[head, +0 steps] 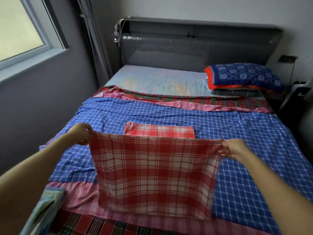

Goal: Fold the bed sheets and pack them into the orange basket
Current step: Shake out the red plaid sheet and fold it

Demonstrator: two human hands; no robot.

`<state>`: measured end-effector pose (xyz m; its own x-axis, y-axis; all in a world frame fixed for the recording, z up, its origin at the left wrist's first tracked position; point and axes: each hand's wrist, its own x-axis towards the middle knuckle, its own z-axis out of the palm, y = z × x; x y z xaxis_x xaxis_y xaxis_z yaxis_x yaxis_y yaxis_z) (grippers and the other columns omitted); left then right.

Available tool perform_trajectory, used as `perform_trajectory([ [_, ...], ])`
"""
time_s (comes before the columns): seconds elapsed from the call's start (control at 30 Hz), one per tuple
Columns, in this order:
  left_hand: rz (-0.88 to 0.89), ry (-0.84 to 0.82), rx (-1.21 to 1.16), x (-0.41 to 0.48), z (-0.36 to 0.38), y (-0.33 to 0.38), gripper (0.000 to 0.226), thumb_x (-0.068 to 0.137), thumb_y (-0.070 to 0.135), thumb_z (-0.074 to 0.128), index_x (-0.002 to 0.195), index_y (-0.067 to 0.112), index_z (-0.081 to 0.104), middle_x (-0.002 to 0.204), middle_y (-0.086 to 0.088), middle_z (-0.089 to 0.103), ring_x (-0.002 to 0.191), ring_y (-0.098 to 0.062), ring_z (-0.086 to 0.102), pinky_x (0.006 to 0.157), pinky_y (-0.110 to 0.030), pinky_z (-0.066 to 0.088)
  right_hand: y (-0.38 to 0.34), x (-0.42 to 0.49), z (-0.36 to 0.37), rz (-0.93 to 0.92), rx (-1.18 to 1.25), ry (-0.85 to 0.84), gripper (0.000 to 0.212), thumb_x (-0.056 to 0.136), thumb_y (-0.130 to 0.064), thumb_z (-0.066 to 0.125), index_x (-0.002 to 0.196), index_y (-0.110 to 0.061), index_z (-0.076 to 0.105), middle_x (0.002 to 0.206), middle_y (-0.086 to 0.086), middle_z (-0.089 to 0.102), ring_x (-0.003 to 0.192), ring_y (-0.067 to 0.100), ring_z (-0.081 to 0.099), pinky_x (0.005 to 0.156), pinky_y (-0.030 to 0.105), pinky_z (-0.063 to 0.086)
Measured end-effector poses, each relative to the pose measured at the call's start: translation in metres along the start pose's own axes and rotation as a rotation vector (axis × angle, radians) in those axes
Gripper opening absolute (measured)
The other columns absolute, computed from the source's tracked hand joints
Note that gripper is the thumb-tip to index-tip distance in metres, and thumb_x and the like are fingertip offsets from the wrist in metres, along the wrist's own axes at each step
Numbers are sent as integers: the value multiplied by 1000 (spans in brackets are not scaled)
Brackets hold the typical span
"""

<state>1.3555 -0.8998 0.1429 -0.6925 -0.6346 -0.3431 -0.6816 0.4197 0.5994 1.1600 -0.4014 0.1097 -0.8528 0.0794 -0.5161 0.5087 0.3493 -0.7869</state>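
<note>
Both hands up over the bed [169, 78]: left hand [81, 134] and right hand [234, 150] each with a pinching grip on a top corner of the red plaid sheet [152, 175], stretched out.

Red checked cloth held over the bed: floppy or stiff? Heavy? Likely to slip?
Probably floppy: the red checked cloth hangs limp below the left hand and right hand, which pinch its top corners. Likely light: two small pinches alone carry it. Probably not slippery: it looks like woven fabric, and the top edge is pulled nearly straight.
</note>
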Motion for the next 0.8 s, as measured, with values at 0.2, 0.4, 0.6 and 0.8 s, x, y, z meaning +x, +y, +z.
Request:
perform_trajectory([
  [0.2, -71, 145, 32, 93, 58, 3, 7, 78, -1, 63, 73, 3, 66, 59, -16, 62, 55, -27, 63, 58, -33, 56, -11, 80, 55, 30, 51, 129, 8, 95, 1, 51, 101, 6, 52, 71, 20, 59, 32, 12, 57, 31, 23, 47],
  [0.4, -93, 130, 2, 202, 131, 9, 11, 73, -4, 65, 72, 7, 66, 66, -18, 65, 66, -26, 62, 66, -32, 50, -12, 195, 116, 61, -81, 262, 7, 88, 9, 56, 82, 4, 56, 59, 19, 60, 43, 26, 61, 45, 31, 54],
  [0.6, -114, 119, 94, 302, 187, -9, 11, 83, 16, 65, 91, 10, 66, 95, -19, 68, 90, -35, 63, 76, -36, 48, -8, 290, 183, -10, -697, 306, 10, 83, -3, 54, 78, -2, 62, 76, 15, 58, 87, 37, 63, 62, 30, 44],
  [0.8, -37, 138, 222, 372, 233, -16, 17, 86, 7, 50, 83, -1, 65, 92, -26, 65, 92, -40, 60, 69, -36, 40, -5, 320, 304, -415, -948, 99, 22, 90, -11, 51, 103, -15, 68, 108, 12, 68, 98, 33, 62, 77, 32, 47],
])
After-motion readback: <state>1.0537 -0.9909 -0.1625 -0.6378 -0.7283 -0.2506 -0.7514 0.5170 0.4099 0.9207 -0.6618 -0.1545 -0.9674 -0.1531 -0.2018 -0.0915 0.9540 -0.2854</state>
